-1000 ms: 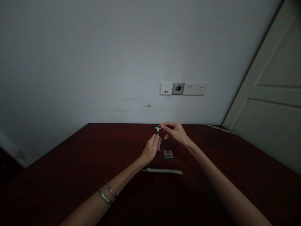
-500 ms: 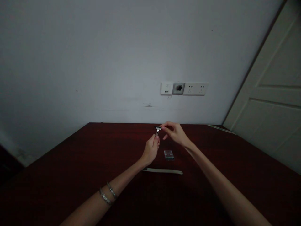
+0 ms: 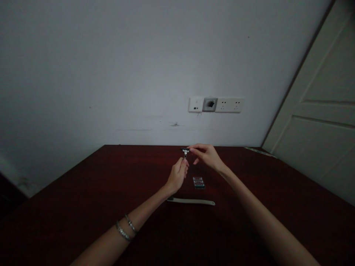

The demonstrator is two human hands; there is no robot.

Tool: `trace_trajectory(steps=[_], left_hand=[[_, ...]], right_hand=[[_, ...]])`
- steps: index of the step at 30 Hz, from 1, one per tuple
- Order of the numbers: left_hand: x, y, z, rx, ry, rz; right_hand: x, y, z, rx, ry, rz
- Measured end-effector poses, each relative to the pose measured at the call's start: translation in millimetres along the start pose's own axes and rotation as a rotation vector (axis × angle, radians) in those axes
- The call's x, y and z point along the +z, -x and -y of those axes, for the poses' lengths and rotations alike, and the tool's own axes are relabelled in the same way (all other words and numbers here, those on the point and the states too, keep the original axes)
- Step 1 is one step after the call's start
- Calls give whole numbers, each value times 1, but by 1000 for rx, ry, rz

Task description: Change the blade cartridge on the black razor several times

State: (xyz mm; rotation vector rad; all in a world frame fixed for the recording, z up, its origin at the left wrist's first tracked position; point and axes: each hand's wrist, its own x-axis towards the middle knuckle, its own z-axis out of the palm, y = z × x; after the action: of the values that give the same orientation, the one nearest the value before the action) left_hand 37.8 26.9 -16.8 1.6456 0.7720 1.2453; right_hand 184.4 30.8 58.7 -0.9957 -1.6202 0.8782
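Observation:
My left hand (image 3: pixel 178 177) is closed around the short metal handle of a small razor (image 3: pixel 185 152) and holds it upright above the dark red table (image 3: pixel 83 207). My right hand (image 3: pixel 206 155) pinches the right end of the razor's dark head with thumb and forefinger. Below the hands a small clear case of blades (image 3: pixel 198 182) lies flat on the table. A long pale strip-like tool (image 3: pixel 191 201) lies just in front of that case.
The table runs back to a white wall with a row of sockets (image 3: pixel 216 105). A pale door (image 3: pixel 318 122) stands at the right. A thin light object (image 3: pixel 259 151) lies at the table's far right edge. Two bracelets (image 3: pixel 126 227) sit on my left forearm.
Hardly anything has moved. My right fingers have shifted slightly on the razor head, and both hands stay in the same place.

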Motion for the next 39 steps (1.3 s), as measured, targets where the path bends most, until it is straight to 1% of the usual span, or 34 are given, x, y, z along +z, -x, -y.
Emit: trace_trajectory(steps=[5,7,9,11,13,15,19,22,26,30,36,39], left_hand=[[-7,-8,-4,26,29,22],[-10,-12,-7,15,68,20],[-14,-17,-11,-30,127,3],[-17,-20,-14,-84,183,-13],[-20,-22,-16,-119,222,-30],[-22,-23,-16,-126,228,-68],[-27,-26,-15,-101,140,-162],[-28,-27,-14,-94,54,-214],[-29,-28,-13,-91,-25,-276],[-28,-27,-13,-95,-29,-273],[-26,-24,-18,-109,-34,-282],[-26,-26,-16,-125,-32,-273]], right_hand=[[-14,-3,2,-12,23,-79],[-20,-3,1,3,42,-94],[-23,-1,-2,47,82,-46],[-22,2,-4,102,151,59],[-18,6,-7,136,234,165],[-12,9,-9,132,299,227],[2,13,-13,98,381,267],[13,14,-16,56,501,286],[28,17,-19,-11,698,282],[42,21,-22,1,847,256],[56,26,-24,18,917,221],[59,28,-24,27,943,189]])
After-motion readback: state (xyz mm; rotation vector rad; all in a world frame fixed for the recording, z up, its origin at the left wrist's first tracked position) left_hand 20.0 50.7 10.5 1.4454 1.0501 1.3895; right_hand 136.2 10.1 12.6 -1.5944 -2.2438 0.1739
